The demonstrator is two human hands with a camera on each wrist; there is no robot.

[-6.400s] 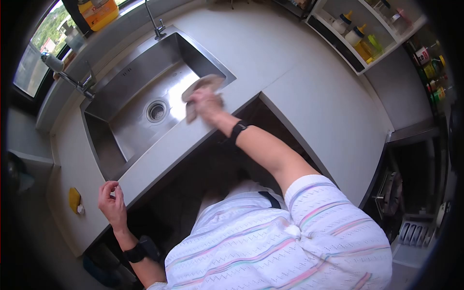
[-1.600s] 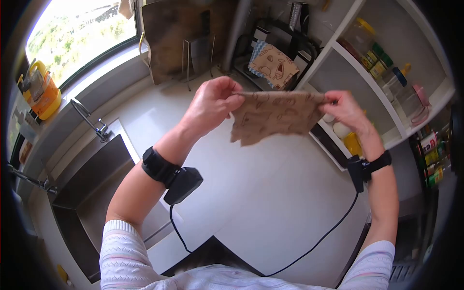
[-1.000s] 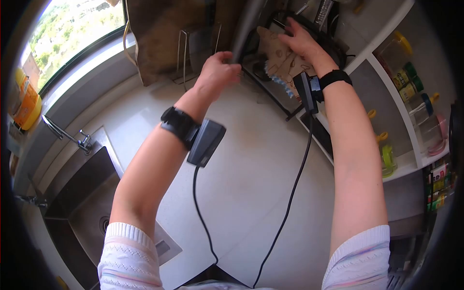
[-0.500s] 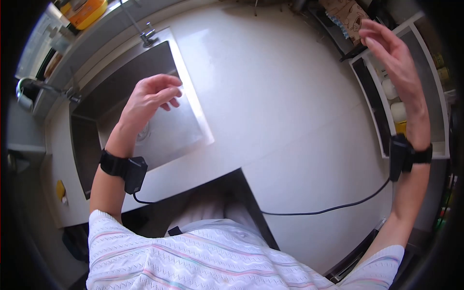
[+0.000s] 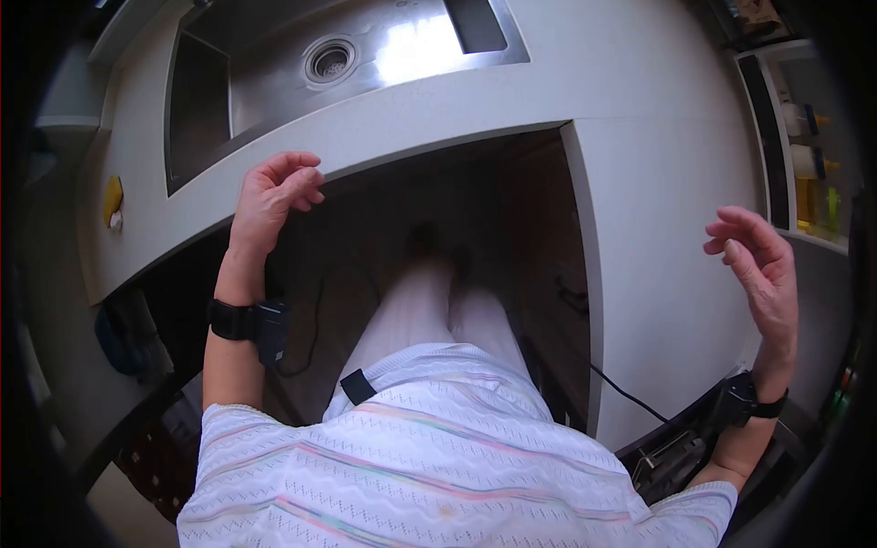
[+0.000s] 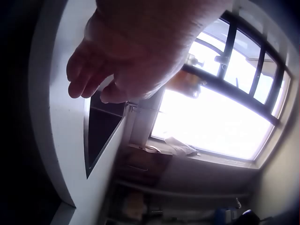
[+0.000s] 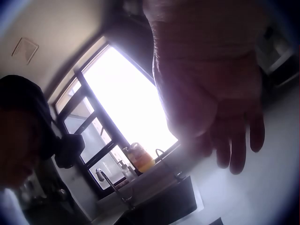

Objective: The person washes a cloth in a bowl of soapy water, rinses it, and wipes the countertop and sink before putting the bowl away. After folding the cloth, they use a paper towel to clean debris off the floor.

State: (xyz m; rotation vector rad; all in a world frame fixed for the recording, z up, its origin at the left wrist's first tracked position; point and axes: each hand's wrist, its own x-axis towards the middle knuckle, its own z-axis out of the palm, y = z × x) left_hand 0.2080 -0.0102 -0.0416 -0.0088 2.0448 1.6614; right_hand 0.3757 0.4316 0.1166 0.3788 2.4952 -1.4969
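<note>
My left hand (image 5: 271, 201) is over the counter's front edge near the sink, fingers loosely bent and holding nothing. On the far side, my right hand (image 5: 763, 269) hangs relaxed above the right-hand counter, also without anything in it. The left wrist view shows the left hand (image 6: 126, 61) with its fingers drooping beside the counter edge. From the right wrist, the palm and loose fingers of the right hand (image 7: 215, 98) appear over the white worktop. A brown patterned cloth (image 5: 756, 13) lies at the rack in the top right corner, mostly cut off.
A steel sink (image 5: 265, 100) is set into the white counter (image 5: 639, 64). A yellow sponge (image 5: 112, 197) lies on its left part. Shelves (image 5: 804, 55) with bottles stand at the right. A cable (image 5: 630, 395) trails from the right wrist. In the right wrist view, a faucet (image 7: 110, 185) stands by the window.
Earlier the right hand wiped by the sink with the cloth, then both hands held it stretched. The cloth was left on the rack, and both hands have come back toward the body, bare.
</note>
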